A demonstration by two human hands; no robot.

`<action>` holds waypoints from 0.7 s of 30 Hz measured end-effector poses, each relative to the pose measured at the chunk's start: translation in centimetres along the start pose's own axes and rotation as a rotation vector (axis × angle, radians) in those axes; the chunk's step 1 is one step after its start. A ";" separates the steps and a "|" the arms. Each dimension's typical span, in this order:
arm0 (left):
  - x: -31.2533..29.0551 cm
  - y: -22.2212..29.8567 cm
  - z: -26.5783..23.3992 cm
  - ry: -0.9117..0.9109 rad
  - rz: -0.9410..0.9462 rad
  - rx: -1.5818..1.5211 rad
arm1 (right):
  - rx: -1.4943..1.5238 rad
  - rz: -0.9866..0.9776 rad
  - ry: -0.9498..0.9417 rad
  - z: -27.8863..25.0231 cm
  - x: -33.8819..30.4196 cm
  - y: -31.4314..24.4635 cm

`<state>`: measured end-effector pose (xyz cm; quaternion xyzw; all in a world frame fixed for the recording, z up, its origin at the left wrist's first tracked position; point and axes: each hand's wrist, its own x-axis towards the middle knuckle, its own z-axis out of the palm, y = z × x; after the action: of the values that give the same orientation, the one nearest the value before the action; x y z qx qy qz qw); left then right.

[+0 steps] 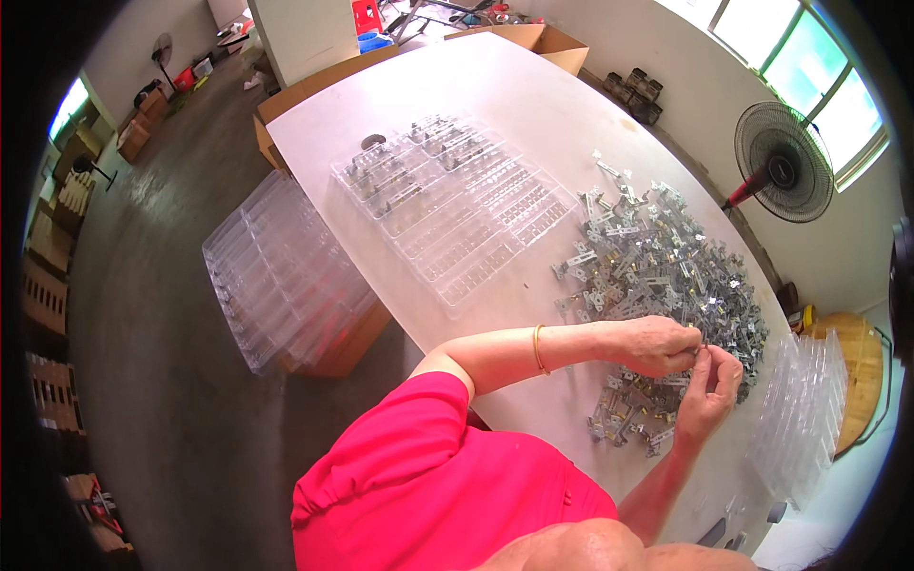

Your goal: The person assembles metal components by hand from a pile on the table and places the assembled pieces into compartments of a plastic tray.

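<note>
My left hand (659,344) and my right hand (712,381) meet over the near edge of a big heap of small metal brackets (657,266) on the white table (533,105). Both pinch one small metal piece (700,349) between their fingertips. A gold bangle circles my left wrist. A clear plastic compartment tray (457,205) lies further left on the table; its far rows hold several metal parts, its near rows look bare.
A stack of clear trays (281,276) stands on a box left of the table. More clear trays (804,419) lean at the right. A standing fan (783,162) is at the right wall, cardboard boxes at the table's far end.
</note>
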<state>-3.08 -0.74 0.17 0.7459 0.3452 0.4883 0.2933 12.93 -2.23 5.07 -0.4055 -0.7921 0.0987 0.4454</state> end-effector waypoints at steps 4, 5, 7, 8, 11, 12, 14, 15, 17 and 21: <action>0.1 0.3 0.2 -0.115 -0.033 0.033 | 0.007 0.011 0.104 -0.3 -0.2 0.1; 0.3 0.8 0.1 -0.116 -0.104 -0.042 | -0.011 0.023 0.115 -0.5 -0.3 0.5; 0.5 0.0 0.1 -0.071 -0.139 -0.168 | 0.120 0.077 0.187 -0.4 -0.5 2.1; 0.4 -0.4 -0.1 -0.031 -0.195 -0.347 | 0.194 0.112 0.167 -0.3 -0.5 2.5; 0.2 1.6 -3.0 -0.065 -0.412 -0.713 | 0.251 0.272 0.120 0.1 -0.4 1.4; 0.2 1.3 -3.3 -0.054 -0.432 -0.797 | 0.182 0.238 0.107 0.1 -0.3 0.8; 0.3 1.0 -3.5 -0.024 -0.498 -0.961 | 0.187 0.205 0.113 0.0 0.0 -0.3; 0.2 1.3 -3.8 0.014 -0.544 -1.033 | 0.215 0.246 0.081 0.0 -0.1 -0.5; 0.6 1.8 -3.7 -0.025 -0.554 -1.064 | 0.224 0.276 0.080 -0.1 -0.5 0.3; 0.7 1.6 -3.1 -0.029 -0.551 -1.085 | 0.218 0.273 0.087 -0.4 -0.7 0.5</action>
<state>-5.36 -0.83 2.87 0.3798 0.2236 0.4906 0.7517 13.69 -2.47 4.63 -0.4624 -0.6942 0.2259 0.5032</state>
